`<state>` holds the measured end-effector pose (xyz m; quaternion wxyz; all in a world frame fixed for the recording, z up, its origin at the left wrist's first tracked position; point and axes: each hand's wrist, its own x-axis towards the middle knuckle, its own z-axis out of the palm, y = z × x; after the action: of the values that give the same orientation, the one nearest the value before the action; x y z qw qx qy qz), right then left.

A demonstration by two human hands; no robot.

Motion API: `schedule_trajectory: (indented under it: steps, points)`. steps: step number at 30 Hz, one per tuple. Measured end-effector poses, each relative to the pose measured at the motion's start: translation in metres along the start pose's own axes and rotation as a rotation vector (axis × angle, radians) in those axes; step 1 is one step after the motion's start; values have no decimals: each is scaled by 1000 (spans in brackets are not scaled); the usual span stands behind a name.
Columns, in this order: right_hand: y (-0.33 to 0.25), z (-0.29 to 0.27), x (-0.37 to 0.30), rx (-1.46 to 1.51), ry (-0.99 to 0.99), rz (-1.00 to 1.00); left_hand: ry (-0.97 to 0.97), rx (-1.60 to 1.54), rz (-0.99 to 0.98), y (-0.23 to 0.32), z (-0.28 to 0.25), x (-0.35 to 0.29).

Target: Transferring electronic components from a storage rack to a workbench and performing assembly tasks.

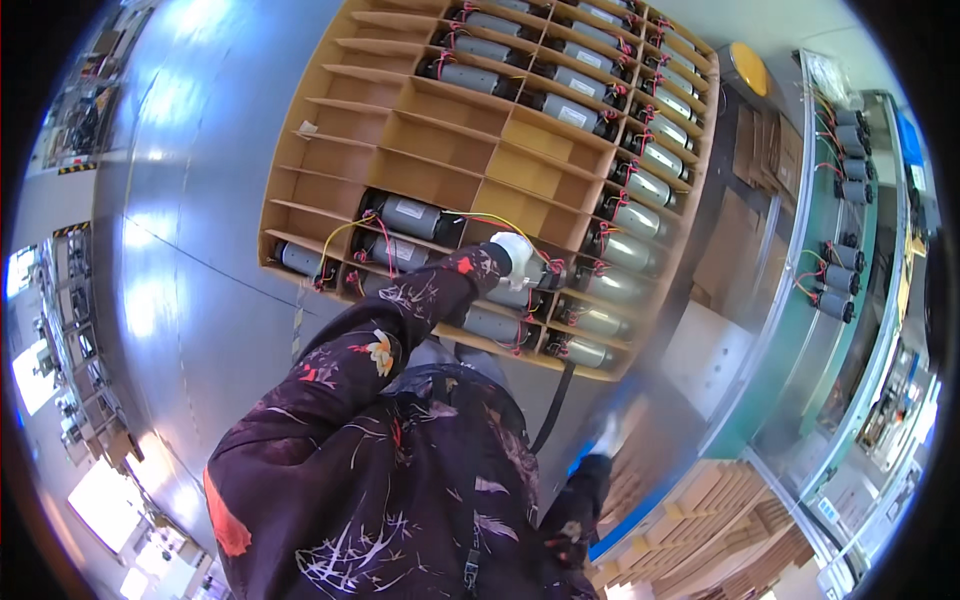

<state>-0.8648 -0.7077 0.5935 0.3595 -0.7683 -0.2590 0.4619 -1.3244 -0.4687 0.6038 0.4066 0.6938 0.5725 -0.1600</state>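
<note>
My left hand (513,253), in a white glove, reaches into a divided cardboard box (400,92). Its fingers are bent around a silver cylindrical motor (540,272) with red wires at its end, and a yellow wire runs beside the hand. Part of that motor is hidden under the glove. Just left of it lies a dark grey motor (410,215) with a label, in its own compartment. My right hand (608,436), also gloved in white, is low at the right, outside the box. Motion smears its fingers, and I cannot make out anything in it.
More motors fill the box's far and right compartments; several middle ones hold none. At the right, a green-topped workbench (790,290) carries several wired motors (838,280). Flat cardboard dividers (700,530) are stacked at the lower right. A round yellow-topped stool (748,68) stands beyond the box.
</note>
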Motion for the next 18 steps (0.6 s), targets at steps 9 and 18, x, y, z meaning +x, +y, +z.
schedule_trajectory:
  steps: [9,18]
  points:
    - [-18,157,-85,-336,-99,-108,223,-295,71,5,15,42]
    - [-124,363,0,-1152,-463,-1047,505,-1572,-265,-88,77,7]
